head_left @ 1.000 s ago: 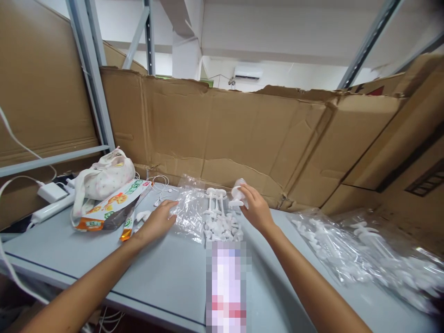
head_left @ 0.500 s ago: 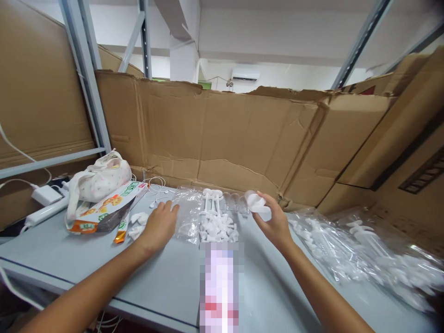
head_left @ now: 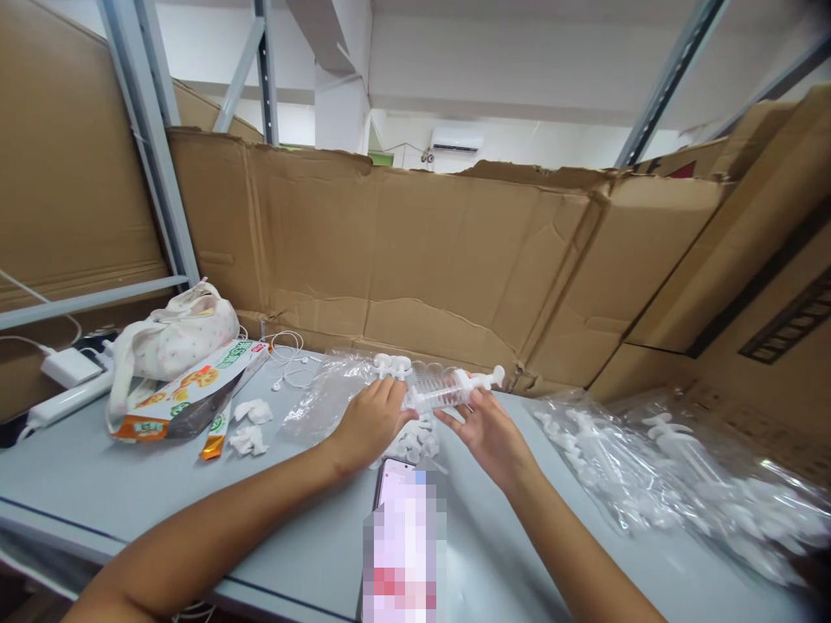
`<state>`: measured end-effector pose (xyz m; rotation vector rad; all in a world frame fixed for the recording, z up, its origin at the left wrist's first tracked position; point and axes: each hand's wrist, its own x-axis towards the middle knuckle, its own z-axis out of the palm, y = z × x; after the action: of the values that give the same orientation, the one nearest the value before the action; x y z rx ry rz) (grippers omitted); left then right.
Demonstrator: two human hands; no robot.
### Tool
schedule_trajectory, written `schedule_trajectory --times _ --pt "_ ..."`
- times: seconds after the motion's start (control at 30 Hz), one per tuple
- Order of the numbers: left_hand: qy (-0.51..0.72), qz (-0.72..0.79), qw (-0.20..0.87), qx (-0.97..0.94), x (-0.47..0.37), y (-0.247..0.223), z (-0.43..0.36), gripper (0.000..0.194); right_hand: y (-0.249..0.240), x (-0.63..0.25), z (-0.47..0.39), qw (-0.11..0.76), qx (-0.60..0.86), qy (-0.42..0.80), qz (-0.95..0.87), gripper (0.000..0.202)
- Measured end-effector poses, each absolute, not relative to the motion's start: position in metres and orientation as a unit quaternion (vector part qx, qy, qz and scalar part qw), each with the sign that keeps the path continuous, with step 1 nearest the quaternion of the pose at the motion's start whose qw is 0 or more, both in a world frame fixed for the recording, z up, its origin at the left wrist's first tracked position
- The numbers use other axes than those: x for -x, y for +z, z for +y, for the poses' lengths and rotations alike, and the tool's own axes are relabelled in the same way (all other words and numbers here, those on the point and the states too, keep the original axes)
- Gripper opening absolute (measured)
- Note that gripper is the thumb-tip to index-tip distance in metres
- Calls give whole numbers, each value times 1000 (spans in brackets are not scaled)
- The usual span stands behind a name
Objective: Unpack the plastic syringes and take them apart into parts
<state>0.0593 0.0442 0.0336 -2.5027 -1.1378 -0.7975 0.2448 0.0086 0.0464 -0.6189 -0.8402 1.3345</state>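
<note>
A clear ribbed plastic tube (head_left: 436,391) with a white end piece (head_left: 486,379) lies sideways between my hands, above the table. My left hand (head_left: 373,420) is closed on its left end. My right hand (head_left: 486,433) holds it near the white end, with some fingers spread below the tube. Behind my left hand are upright white plastic parts (head_left: 391,365). Below the tube sits a pile of small white pieces (head_left: 414,439), partly covered by my left hand. An open clear plastic bag (head_left: 325,394) lies left of them.
A phone (head_left: 396,536), mostly pixelated, lies at the front. Crumpled tissues (head_left: 250,439), a snack package (head_left: 188,398), a white cloth bag (head_left: 185,333) and earphones (head_left: 286,359) are at left. Filled clear bags (head_left: 610,459) lie at right. Cardboard (head_left: 421,242) stands behind.
My left hand has moved right, from beside the clear bag onto the tube. My right hand has turned, and the tube now lies sideways between both hands. The view has shifted slightly.
</note>
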Motion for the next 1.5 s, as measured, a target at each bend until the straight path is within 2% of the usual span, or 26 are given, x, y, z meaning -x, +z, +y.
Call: schedule_trajectory --times 0.13,0.23,0.37,0.47,0.57,0.63,0.7,0.8,0.87,0.93,1.0,1.03,1.17,1.23,1.3,1.37,1.43,1.5 --pt "-239 -366 179 881 -64 27 49 32 36 -242 18 647 309 624 -310 21" --pt "-211 -371 111 897 -65 21 45 37 22 -238 19 636 350 631 -273 21" --pt "-211 -402 -82 887 -62 20 35 34 12 -234 12 653 348 594 -317 24" --pt "-241 -372 -323 836 -59 25 29 44 15 -234 6 655 328 574 -365 26" --pt "-216 -326 -557 733 -60 29 27 52 22 -235 1 644 299 571 -412 31" --pt "-206 -320 -603 701 -60 31 28 55 25 -234 0 645 292 568 -421 34" --pt "-252 -339 -535 732 -58 30 30 55 25 -232 -1 660 296 555 -410 31" --pt "-323 -372 -287 822 -52 24 34 41 19 -228 -2 683 313 544 -373 25" --pt "-311 -368 -124 868 -48 20 36 34 15 -226 -2 682 317 557 -351 24" --pt "-282 -356 -40 890 -46 16 37 35 12 -225 -3 679 315 572 -336 23" --pt "-263 -359 -58 894 -46 16 37 39 11 -226 -4 680 313 575 -329 24" --pt "-256 -363 -108 889 -47 17 36 42 11 -226 -4 680 312 575 -331 24" --pt "-167 -346 -443 810 -52 23 34 60 15 -227 -7 670 295 574 -367 23" --pt "-176 -336 -503 777 -52 25 34 61 17 -227 -8 673 288 565 -380 23" --pt "-254 -355 -426 793 -50 25 34 50 16 -226 -8 679 292 557 -379 24" --pt "-310 -378 -290 823 -47 25 33 35 14 -226 -7 680 303 557 -367 25" --pt "-315 -390 -183 846 -45 24 31 30 11 -226 -7 678 311 564 -354 24" --pt "-310 -390 -129 858 -44 25 28 25 10 -225 -7 677 314 571 -343 25"
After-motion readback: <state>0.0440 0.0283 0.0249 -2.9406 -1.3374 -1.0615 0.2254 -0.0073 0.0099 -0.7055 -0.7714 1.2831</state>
